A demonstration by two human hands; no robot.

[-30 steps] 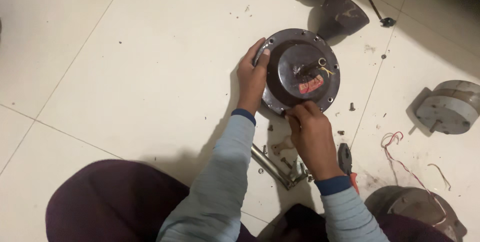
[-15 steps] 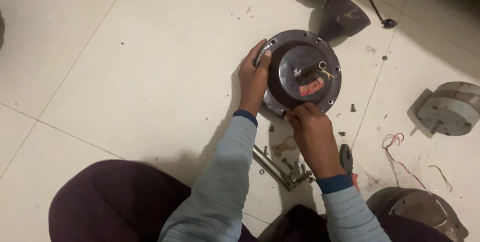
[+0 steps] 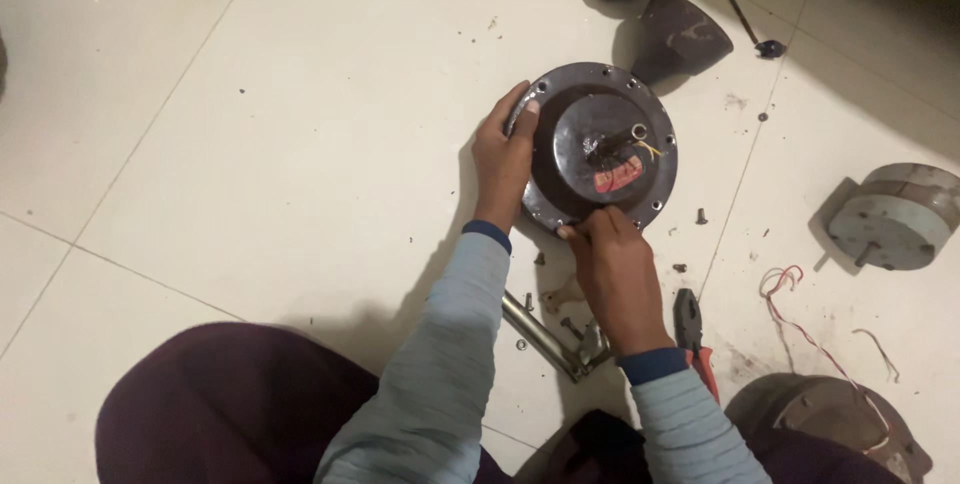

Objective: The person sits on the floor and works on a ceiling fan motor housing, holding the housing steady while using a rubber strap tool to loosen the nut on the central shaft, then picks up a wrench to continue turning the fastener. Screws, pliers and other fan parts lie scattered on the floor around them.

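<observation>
Round motor housing [image 3: 600,149], flat on floor, shaft up. Left hand [image 3: 503,164] clasped on its left rim; right hand [image 3: 612,269] nearer, fingertips pinched at near rim, contents indiscernible.

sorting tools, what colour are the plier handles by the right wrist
Red and black, on the pliers in the head view.

Dull, grimy metal motor housing [image 3: 600,149] on glossy, smooth floor tiles [image 3: 250,144]

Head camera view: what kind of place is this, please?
Probably an informal repair spot on a tiled floor, not a workbench. A round dark motor housing lies under both hands, with red-handled pliers, loose screws and another grey motor scattered around.
</observation>
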